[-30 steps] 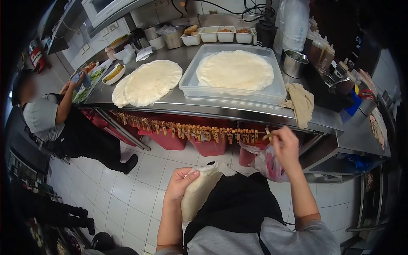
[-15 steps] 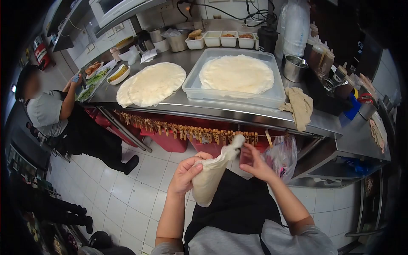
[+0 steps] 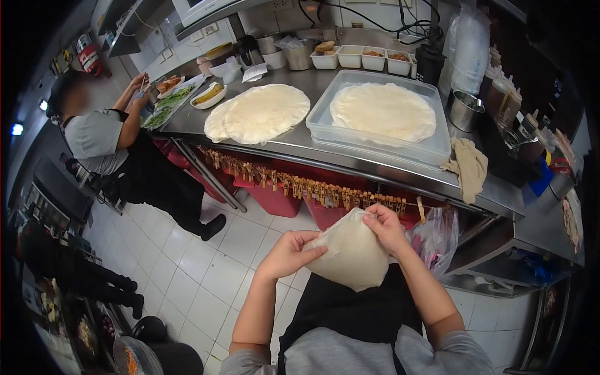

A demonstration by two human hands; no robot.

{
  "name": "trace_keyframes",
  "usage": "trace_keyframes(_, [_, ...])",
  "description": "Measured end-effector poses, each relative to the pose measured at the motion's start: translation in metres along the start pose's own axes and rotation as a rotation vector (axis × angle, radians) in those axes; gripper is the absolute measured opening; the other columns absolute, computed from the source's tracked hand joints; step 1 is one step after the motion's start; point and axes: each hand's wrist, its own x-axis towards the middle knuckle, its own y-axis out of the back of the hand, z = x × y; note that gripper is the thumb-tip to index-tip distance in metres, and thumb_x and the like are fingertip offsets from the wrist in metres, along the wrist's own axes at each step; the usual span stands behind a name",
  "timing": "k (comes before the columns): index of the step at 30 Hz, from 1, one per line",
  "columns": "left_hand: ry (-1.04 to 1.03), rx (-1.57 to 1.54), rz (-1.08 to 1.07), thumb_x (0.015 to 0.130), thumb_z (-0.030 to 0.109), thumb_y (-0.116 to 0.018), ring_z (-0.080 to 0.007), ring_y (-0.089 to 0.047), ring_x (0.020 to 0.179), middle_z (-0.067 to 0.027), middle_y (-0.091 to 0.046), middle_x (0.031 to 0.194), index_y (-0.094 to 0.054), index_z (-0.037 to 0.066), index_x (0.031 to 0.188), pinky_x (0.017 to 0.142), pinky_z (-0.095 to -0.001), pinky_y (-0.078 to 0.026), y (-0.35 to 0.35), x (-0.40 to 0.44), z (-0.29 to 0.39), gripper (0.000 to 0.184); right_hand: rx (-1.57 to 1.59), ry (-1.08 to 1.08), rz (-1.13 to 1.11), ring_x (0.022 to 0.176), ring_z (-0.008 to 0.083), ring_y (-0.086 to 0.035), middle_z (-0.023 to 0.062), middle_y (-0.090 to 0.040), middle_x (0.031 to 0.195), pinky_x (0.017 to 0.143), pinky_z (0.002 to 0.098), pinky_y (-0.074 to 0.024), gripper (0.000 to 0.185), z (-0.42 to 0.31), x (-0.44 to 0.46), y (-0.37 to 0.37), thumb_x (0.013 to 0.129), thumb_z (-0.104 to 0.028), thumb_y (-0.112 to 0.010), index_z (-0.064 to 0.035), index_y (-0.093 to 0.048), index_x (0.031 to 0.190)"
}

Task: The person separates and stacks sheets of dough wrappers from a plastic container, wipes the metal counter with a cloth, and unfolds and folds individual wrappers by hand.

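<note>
A thin, pale dough sheet [image 3: 350, 253] hangs in front of my body, gathered along its top edge. My left hand [image 3: 290, 253] pinches its left corner between thumb and fingers. At the upper right edge, my right hand [image 3: 385, 230] grips the same sheet. Beyond them on the steel counter [image 3: 275, 150] lie overlapping round dough sheets [image 3: 265, 112]. To their right stands a clear plastic tray [image 3: 317, 128], with a stack of round dough sheets [image 3: 384, 111] inside.
A row of wooden clothespins [image 3: 300, 186] hangs under the counter edge, above red bins [image 3: 281, 201]. A crumpled cloth [image 3: 469, 170] drapes over the front edge. A steel pot [image 3: 466, 111] and white food containers [image 3: 374, 60] stand behind. A co-worker [image 3: 94, 137] stands at left.
The held dough sheet has gone from a narrow, twisted hang to a wider spread. My right hand, apart from the main sheet before, now grips its upper edge. The view has shifted left.
</note>
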Motion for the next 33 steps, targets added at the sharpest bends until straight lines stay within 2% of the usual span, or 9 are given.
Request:
trace_keyframes(5, [-0.008, -0.162, -0.045, 0.093, 0.000, -0.049, -0.0118, -0.059, 0.101, -0.0088, -0.061, 0.116, -0.045, -0.005, 0.132, 0.091, -0.0272, -0.047, -0.003, 0.002, -0.002, 0.040, -0.379, 0.212, 0.110, 0.077, 0.0084, -0.054, 0.0003, -0.058, 0.081, 0.070, 0.0260, -0.0446, 0.019, 0.003, 0.019, 0.004, 0.086, -0.019, -0.066, -0.0037, -0.059, 0.095])
trace_keyframes(8, [-0.012, -0.253, -0.023, 0.095, 0.000, -0.043, -0.0134, -0.056, 0.109, -0.0112, -0.056, 0.124, -0.035, -0.007, 0.138, 0.094, -0.0273, -0.044, -0.005, 0.009, -0.012, 0.044, -1.158, 0.753, 0.427, 0.074, 0.0165, -0.055, 0.0053, -0.055, 0.081, 0.068, 0.0290, -0.0450, 0.021, -0.015, 0.023, -0.016, 0.084, -0.020, -0.068, -0.0045, -0.058, 0.094])
trace_keyframes(9, [-0.020, -0.282, -0.003, 0.095, 0.000, -0.041, -0.0141, -0.055, 0.111, -0.0121, -0.054, 0.127, -0.032, -0.007, 0.139, 0.095, -0.0272, -0.043, -0.005, 0.013, -0.016, 0.045, -1.053, 0.755, 0.402, 0.074, 0.0249, -0.053, 0.0097, -0.051, 0.081, 0.067, 0.0326, -0.0446, 0.023, -0.021, 0.019, -0.026, 0.079, -0.018, -0.071, -0.0047, -0.056, 0.091])
trace_keyframes(12, [-0.051, -0.223, 0.132, 0.096, 0.000, -0.038, -0.0162, -0.052, 0.116, -0.0146, -0.049, 0.133, -0.026, -0.008, 0.141, 0.099, -0.0273, -0.040, -0.010, 0.023, -0.031, 0.047, -0.642, 0.478, 0.070, 0.071, 0.0214, -0.052, 0.0090, -0.050, 0.081, 0.067, 0.0291, -0.0438, 0.023, -0.026, -0.001, -0.058, 0.079, -0.015, -0.070, -0.0026, -0.053, 0.087])
trace_keyframes(18, [-0.100, -0.139, 0.227, 0.096, 0.001, -0.039, -0.0143, -0.057, 0.107, -0.0133, -0.057, 0.123, -0.028, -0.004, 0.142, 0.093, -0.0264, -0.044, -0.015, 0.031, -0.054, 0.047, -0.687, 0.443, -0.074, 0.071, 0.0165, -0.052, 0.0061, -0.050, 0.078, 0.064, 0.0282, -0.0433, 0.023, -0.002, 0.004, -0.054, 0.081, -0.013, -0.069, 0.0011, -0.051, 0.083])
trace_keyframes(21, [-0.072, -0.172, 0.250, 0.098, 0.003, -0.038, -0.0176, -0.052, 0.115, -0.0164, -0.050, 0.132, -0.025, -0.008, 0.142, 0.098, -0.0269, -0.039, -0.009, 0.030, -0.054, 0.047, -0.515, 0.252, -0.034, 0.070, 0.0109, -0.051, 0.0029, -0.053, 0.079, 0.062, 0.0259, -0.0426, 0.017, -0.003, -0.002, -0.050, 0.085, -0.012, -0.065, -0.0018, -0.052, 0.083])
trace_keyframes(27, [-0.034, -0.322, 0.311, 0.097, 0.002, -0.037, -0.0167, -0.053, 0.113, -0.0157, -0.053, 0.128, -0.027, -0.007, 0.141, 0.097, -0.0260, -0.040, -0.012, 0.031, -0.051, 0.046, 0.126, -0.058, 0.044, 0.065, 0.0030, -0.049, -0.0021, -0.056, 0.079, 0.058, 0.0220, -0.0400, 0.016, 0.027, -0.009, -0.042, 0.090, -0.014, -0.061, -0.0054, -0.052, 0.080])
trace_keyframes(30, [-0.071, -0.281, 0.291, 0.096, 0.002, -0.037, -0.0168, -0.053, 0.112, -0.0156, -0.053, 0.127, -0.030, -0.007, 0.140, 0.097, -0.0259, -0.040, -0.019, 0.033, -0.052, 0.045, 0.186, -0.127, 0.148, 0.073, 0.0046, -0.051, -0.0020, -0.055, 0.077, 0.066, 0.0220, -0.0431, 0.019, 0.008, -0.009, -0.056, 0.092, -0.018, -0.060, -0.0043, -0.052, 0.081])
trace_keyframes(33, [-0.103, -0.125, 0.287, 0.096, 0.002, -0.038, -0.0171, -0.053, 0.113, -0.0160, -0.053, 0.127, -0.033, -0.007, 0.138, 0.097, -0.0259, -0.039, -0.029, 0.031, -0.049, 0.044, -0.417, 0.070, 0.141, 0.076, 0.0056, -0.054, -0.0005, -0.058, 0.079, 0.069, 0.0234, -0.0455, 0.018, 0.028, 0.007, -0.052, 0.093, -0.019, -0.058, -0.0030, -0.055, 0.086])
